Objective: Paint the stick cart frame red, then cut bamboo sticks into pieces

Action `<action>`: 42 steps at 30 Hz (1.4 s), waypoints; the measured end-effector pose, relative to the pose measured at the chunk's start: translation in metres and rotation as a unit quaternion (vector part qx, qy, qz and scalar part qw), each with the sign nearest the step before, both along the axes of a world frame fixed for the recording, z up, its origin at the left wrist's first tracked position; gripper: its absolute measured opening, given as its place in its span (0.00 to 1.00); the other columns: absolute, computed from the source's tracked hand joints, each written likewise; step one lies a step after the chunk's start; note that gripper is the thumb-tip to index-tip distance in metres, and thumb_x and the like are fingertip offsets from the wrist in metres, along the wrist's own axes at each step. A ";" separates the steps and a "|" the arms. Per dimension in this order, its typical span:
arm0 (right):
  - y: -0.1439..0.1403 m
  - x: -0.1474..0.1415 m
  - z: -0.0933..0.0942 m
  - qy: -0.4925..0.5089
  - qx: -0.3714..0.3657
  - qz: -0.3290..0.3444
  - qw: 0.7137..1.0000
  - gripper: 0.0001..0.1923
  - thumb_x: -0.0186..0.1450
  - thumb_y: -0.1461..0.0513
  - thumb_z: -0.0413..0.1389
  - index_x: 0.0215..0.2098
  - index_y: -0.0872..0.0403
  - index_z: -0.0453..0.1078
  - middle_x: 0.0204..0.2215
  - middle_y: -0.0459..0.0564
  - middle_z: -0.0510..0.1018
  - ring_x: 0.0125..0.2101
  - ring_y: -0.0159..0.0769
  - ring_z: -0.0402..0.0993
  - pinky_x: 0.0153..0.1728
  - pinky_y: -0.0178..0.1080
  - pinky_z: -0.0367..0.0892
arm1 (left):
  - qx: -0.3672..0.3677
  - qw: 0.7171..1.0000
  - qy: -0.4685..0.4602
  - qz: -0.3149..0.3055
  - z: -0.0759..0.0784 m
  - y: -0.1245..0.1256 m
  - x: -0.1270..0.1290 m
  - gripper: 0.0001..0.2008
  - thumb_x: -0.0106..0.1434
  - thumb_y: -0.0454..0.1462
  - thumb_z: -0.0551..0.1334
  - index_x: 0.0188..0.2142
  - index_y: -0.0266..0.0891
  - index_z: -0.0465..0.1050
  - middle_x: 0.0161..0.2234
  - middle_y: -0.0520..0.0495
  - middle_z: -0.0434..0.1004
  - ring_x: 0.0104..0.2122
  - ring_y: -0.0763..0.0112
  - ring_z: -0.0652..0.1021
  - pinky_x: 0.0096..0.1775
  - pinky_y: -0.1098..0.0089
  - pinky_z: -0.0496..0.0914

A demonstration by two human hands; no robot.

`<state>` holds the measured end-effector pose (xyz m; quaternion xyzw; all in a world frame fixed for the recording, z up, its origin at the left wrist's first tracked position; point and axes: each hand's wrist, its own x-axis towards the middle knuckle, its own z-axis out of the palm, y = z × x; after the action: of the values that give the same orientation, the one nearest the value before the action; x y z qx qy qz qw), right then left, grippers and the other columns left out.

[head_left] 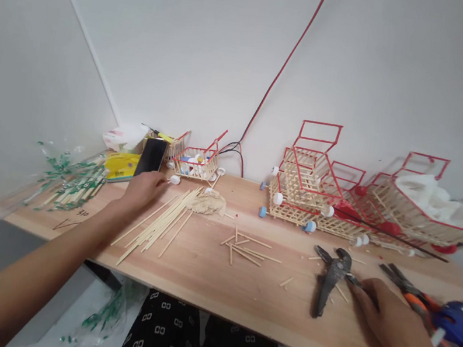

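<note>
My left hand (144, 187) is closed at the back left, in front of a black phone (152, 157). Its fingertips come close to a white wheel (174, 179) beside a small stick cart (195, 164) with red trim; anything between them is hidden. Over on the right, my right hand (386, 312) is closed around one handle of dark pliers (331, 282), which lie low over the tabletop. Short cut sticks (245, 250) are scattered left of the pliers. Longer bare sticks (163, 221) lie in a loose bundle near my left hand, beside a beige crumpled piece (209, 202).
Larger stick carts (308, 177) with red handles stand stacked along the wall; another cart (425, 209) holds white material. Orange-handled pliers (407, 292) and a blue glue gun (461, 327) lie far right. Wrapped sticks (78, 189) and a yellow packet (120, 167) are left.
</note>
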<state>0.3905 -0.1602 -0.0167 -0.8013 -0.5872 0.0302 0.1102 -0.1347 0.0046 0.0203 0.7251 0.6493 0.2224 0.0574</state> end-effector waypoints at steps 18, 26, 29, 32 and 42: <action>-0.002 -0.019 0.010 0.047 0.032 0.040 0.998 0.17 0.63 0.50 0.45 0.33 0.52 0.68 0.31 0.54 0.78 0.34 0.46 0.74 0.34 0.41 0.63 | -0.244 0.903 -0.302 -0.183 0.000 -0.045 0.115 0.06 0.54 0.35 0.61 0.32 0.35 0.69 0.15 0.56 0.68 0.14 0.78 0.65 0.20 0.76 0.58; 0.003 -0.013 0.005 0.049 0.085 0.057 0.994 0.17 0.64 0.51 0.47 0.36 0.54 0.71 0.34 0.54 0.79 0.35 0.44 0.74 0.35 0.41 0.63 | -0.063 0.958 -0.083 -0.266 -0.006 -0.047 0.146 0.13 0.59 0.32 0.55 0.39 0.37 0.77 0.32 0.46 0.78 0.33 0.67 0.76 0.37 0.70 0.67; 0.008 -0.008 0.006 0.041 0.091 0.062 0.993 0.16 0.63 0.52 0.48 0.35 0.52 0.71 0.33 0.53 0.79 0.34 0.43 0.73 0.34 0.40 0.62 | 0.000 0.972 0.022 -0.233 -0.005 -0.043 0.150 0.15 0.61 0.30 0.54 0.44 0.38 0.74 0.40 0.42 0.75 0.40 0.65 0.75 0.43 0.67 0.66; 0.012 -0.008 0.009 0.039 0.091 0.062 0.993 0.14 0.63 0.52 0.48 0.33 0.52 0.71 0.30 0.51 0.78 0.33 0.43 0.72 0.33 0.40 0.61 | 0.007 0.968 0.134 -0.211 -0.006 -0.036 0.152 0.13 0.63 0.30 0.51 0.40 0.36 0.73 0.37 0.40 0.73 0.38 0.62 0.74 0.39 0.66 0.66; 0.016 -0.013 0.013 0.070 0.099 0.058 0.991 0.13 0.63 0.53 0.49 0.31 0.52 0.70 0.30 0.51 0.78 0.31 0.41 0.72 0.32 0.39 0.61 | -0.044 0.949 -0.004 -0.313 -0.007 -0.025 0.154 0.06 0.59 0.29 0.55 0.30 0.36 0.70 0.31 0.47 0.74 0.32 0.68 0.72 0.35 0.70 0.63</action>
<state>0.3774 -0.1445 -0.0032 -0.7472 -0.6233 0.0340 0.2282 0.0194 -0.0204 0.0136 0.8877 0.3986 0.1675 0.1580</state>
